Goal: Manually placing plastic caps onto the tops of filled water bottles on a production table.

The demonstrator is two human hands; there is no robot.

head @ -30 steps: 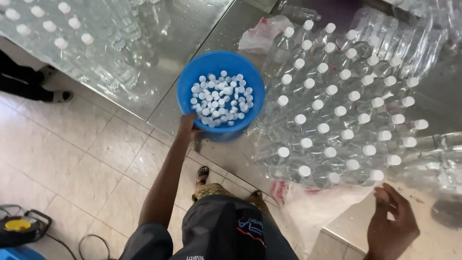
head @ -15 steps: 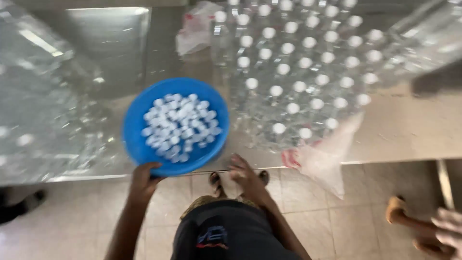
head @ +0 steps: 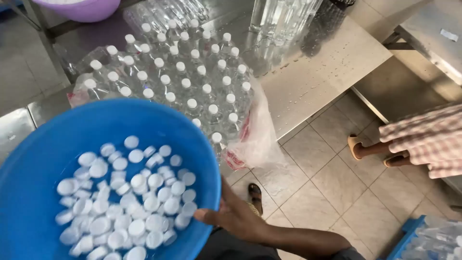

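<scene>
Steel worktables stand over a pale tiled floor, wet in patches. From the head camera, one blue basin fills the lower left, lifted off the table and tilted toward the viewer; the right hand grips its rim from below, fingers curled under the edge. The left hand is out of sight, so its state cannot be told. Inside lie white bottle caps, too many and too overlapped for an exact count, likely several dozen, sitting in a little water. Behind the basin a plastic-wrapped bundle of clear bottles rests on the table, roughly thirty visible, and all of these already wear white caps. Uncapped clear bottles stand farther back, apparently left to do. Another person's sandalled feet stand at the right
</scene>
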